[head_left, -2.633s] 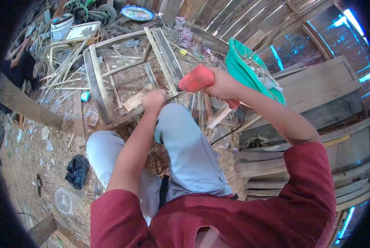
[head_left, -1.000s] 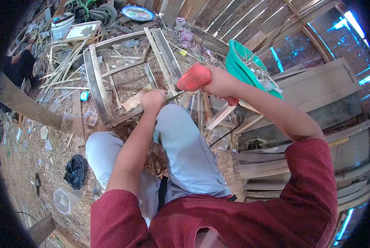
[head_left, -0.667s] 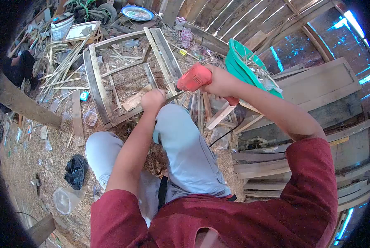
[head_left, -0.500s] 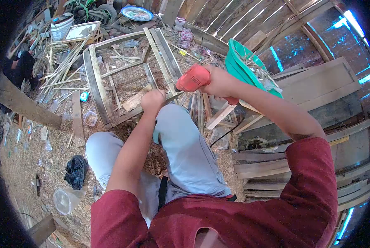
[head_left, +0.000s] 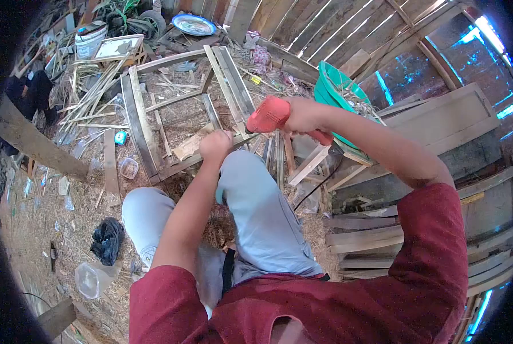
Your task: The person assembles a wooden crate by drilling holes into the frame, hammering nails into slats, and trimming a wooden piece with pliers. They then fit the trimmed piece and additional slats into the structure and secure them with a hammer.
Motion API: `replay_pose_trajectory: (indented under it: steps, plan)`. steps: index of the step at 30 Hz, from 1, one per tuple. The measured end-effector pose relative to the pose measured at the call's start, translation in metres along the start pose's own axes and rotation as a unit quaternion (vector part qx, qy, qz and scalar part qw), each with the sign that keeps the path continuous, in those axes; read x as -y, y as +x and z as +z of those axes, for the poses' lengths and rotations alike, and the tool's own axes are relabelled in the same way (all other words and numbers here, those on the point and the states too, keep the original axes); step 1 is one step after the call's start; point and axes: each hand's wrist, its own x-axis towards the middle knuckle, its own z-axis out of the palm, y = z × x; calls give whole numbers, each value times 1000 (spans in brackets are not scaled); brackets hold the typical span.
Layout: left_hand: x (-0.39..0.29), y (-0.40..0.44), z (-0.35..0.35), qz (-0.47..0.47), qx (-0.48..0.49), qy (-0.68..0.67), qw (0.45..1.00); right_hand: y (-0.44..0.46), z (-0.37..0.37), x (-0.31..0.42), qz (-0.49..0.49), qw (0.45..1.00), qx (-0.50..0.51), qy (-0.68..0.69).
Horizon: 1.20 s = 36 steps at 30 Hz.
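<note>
My right hand point(head_left: 302, 116) grips a red corded power drill point(head_left: 268, 114), held sideways with its nose pointing left and down. The drill's tip is at the near right corner of a wooden frame point(head_left: 179, 167); whether a bit is in the wood I cannot make out. My left hand point(head_left: 216, 145) is closed over the frame's near rail, just left of the drill, its fingers partly hidden. Slats and crosspieces make up the frame, which lies on the ground in front of my knees. A dark cord point(head_left: 319, 186) runs down from the drill's handle.
A green basin point(head_left: 325, 86) with scraps stands right of the frame. Wooden panels point(head_left: 434, 123) and stacked boards point(head_left: 371, 238) fill the right side. Thin wood strips point(head_left: 90, 103), a black plastic bag point(head_left: 107, 238) and a clear plastic container point(head_left: 128, 168) lie left. Another person's dark-clothed leg shows far left point(head_left: 38, 94).
The view has shifted slightly, so the scene sits a little lower and to the right. Both hands keep their places at the frame; the drill stays at the same corner.
</note>
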Motion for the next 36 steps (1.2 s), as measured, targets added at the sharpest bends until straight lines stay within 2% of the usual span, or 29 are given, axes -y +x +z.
replay_pose_trajectory:
  steps: [2, 8, 11, 14, 17, 20, 23, 29, 36]
  plan:
    - [-5, -5, -10, -16, 5, -9, 1000, 6, -2, -6, -28, 998, 2, -48]
    - [-5, -8, -12, -9, -15, -3, 1000, 5, -8, -5, 71, 995, 59, 27]
    - [8, -2, 10, 52, -47, 1, 998, 2, -8, -5, 42, 999, 13, -3]
    - [1, -5, -3, 5, -30, 0, 1000, 1, -6, -10, 49, 996, 13, 70]
    - [5, 0, 2, 31, -12, 15, 999, -6, -9, -1, 45, 998, 7, 52]
    - [-3, -4, -14, 23, 17, 34, 999, -7, -11, 10, 83, 997, 5, 2]
    - [-12, -12, -34, -7, 42, 18, 999, -7, -10, 13, 55, 998, 6, -18]
    - [6, -2, 11, 50, 2, 53, 997, -7, -5, 15, 66, 996, 15, -51]
    - [0, -14, -9, 81, 8, 63, 995, -7, -2, 3, 56, 997, 8, -49]
